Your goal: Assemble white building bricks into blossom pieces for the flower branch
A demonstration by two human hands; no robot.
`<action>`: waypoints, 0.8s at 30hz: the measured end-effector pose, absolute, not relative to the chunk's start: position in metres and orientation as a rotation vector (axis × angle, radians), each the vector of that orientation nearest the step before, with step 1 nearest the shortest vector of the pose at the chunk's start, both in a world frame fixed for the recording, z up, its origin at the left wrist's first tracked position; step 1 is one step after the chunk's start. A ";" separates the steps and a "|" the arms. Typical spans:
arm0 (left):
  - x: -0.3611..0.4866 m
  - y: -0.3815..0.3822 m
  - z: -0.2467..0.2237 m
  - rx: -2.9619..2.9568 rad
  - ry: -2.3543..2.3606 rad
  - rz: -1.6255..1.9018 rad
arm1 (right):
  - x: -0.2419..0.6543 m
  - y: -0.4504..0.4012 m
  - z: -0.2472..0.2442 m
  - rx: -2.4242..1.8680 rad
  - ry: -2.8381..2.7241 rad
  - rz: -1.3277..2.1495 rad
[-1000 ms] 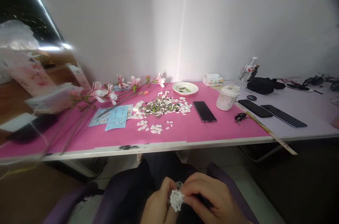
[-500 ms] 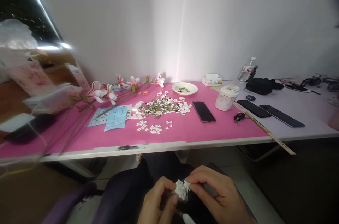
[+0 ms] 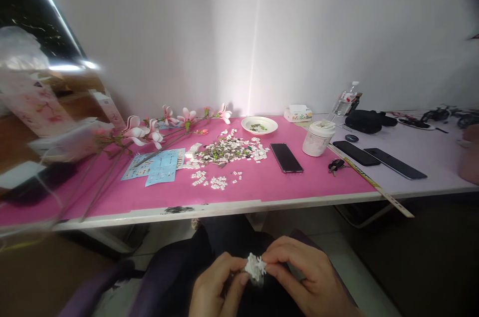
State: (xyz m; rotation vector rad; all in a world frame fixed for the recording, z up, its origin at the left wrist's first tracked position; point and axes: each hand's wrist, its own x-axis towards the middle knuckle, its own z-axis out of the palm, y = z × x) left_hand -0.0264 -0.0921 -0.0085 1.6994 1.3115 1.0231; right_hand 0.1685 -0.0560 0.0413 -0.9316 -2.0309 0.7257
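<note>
Above my lap, in front of the table's edge, a small white assembly of pieces (image 3: 255,268) is held between both hands. My left hand (image 3: 221,282) pinches its left side between thumb and forefinger. The fingertips of my right hand (image 3: 299,269) pinch its right side, where thin white prongs stick out. Its exact shape is too small to tell. On the pink tabletop (image 3: 262,192) beyond lies a pile of small white, grey and green pieces (image 3: 228,150), with smaller groups of white pieces (image 3: 218,183) nearer the edge.
Pink-white flowers on stems (image 3: 134,132) and blue sheets (image 3: 161,167) lie left. A plate (image 3: 259,126), a phone (image 3: 286,158), a lidded cup (image 3: 319,138) and keys (image 3: 336,165) are right of the pile. A ruler (image 3: 374,184) overhangs the front edge.
My left hand has shifted slightly left and the white assembly has turned a little between my fingers. A white rounded shape below it no longer shows. The view has moved slightly.
</note>
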 end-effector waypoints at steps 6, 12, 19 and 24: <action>-0.027 -0.093 -0.009 1.739 1.319 1.007 | 0.171 -0.056 0.042 -0.888 -2.061 0.710; -0.029 -0.094 -0.009 1.751 1.286 1.015 | 0.171 -0.054 0.041 -0.885 -2.033 0.777; -0.030 -0.093 -0.014 1.770 1.291 1.017 | 0.169 -0.055 0.038 -0.854 -2.018 0.813; -0.030 -0.094 -0.008 1.792 1.332 1.024 | 0.171 -0.055 0.039 -0.930 -2.012 0.821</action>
